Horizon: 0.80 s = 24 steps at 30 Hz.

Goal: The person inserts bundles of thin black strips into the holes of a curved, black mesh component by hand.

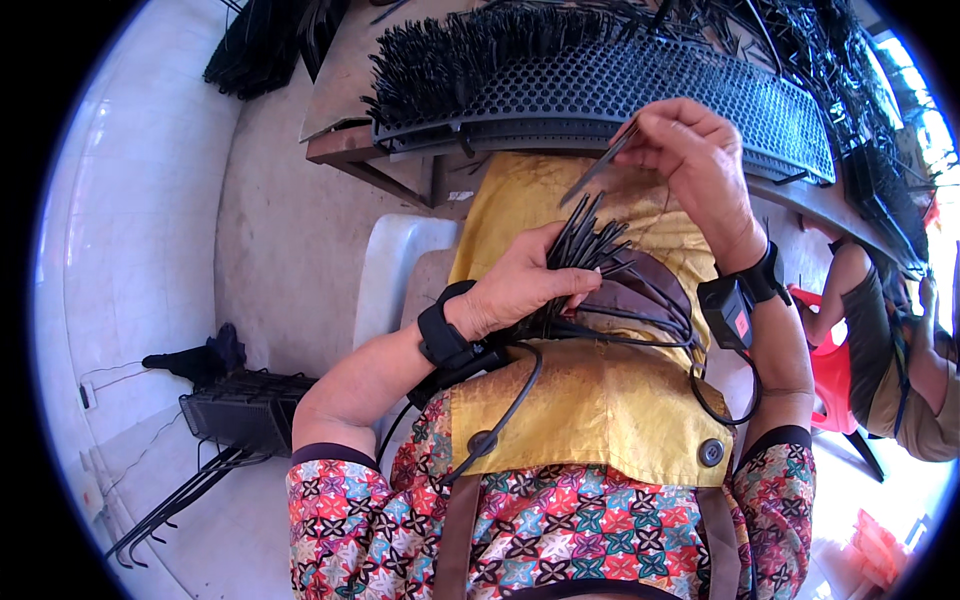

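Observation:
My left hand [525, 280] is closed around a bundle of thin black rods [590, 238], held upright over my lap, their tips fanning out above the thumb. Higher and to the right, my right hand [690, 155] pinches one thin dark strip [600, 165] between thumb and fingertips. The strip slants down to the left, with its lower end a little above the bundle and apart from it. Just beyond the right hand lies a long black perforated tray [560, 90]. Many similar black rods [430, 70] stand packed in the holes at its left part.
The tray rests on a table with a dark frame [350, 150]. A white chair [385, 260] shows beside my yellow apron [560, 390]. Black racks [245, 410] with long rods stand on the floor at left. Another person [865, 320] sits at right by a red chair [832, 385].

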Available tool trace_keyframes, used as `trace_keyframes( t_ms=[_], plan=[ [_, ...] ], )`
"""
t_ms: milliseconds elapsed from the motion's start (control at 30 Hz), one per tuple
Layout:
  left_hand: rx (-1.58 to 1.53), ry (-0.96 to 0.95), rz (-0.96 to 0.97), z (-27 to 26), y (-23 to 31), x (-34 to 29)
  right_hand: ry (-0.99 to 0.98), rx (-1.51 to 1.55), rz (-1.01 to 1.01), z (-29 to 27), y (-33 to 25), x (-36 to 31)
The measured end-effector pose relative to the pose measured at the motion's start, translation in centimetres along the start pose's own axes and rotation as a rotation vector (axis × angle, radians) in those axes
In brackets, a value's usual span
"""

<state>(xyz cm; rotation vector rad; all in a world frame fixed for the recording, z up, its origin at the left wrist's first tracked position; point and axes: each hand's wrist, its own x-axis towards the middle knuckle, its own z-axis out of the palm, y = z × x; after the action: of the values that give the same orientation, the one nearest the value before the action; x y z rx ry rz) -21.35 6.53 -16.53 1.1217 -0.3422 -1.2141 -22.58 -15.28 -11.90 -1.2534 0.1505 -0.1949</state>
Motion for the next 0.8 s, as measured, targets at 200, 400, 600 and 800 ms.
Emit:
trace_keyframes(
  t_ms=[200,400,600,800],
  plan=[
    [-0.19,0.157,0.113,-0.8,1.3,0.0,0.249,-0.216,-0.404,-0.9,-1.8,4.9],
    [-0.366,0.249,0.125,-1.5,2.4,-0.1,0.294,-0.391,-0.631,-0.8,-0.3,9.8],
    [-0.4,0.26,0.162,-1.5,2.6,-0.2,0.255,-0.606,-0.654,-1.2,0.4,11.6],
    [-0.411,0.291,0.159,-1.4,2.4,-0.2,0.24,-0.824,-0.676,0.9,-0.8,10.8]
  ],
)
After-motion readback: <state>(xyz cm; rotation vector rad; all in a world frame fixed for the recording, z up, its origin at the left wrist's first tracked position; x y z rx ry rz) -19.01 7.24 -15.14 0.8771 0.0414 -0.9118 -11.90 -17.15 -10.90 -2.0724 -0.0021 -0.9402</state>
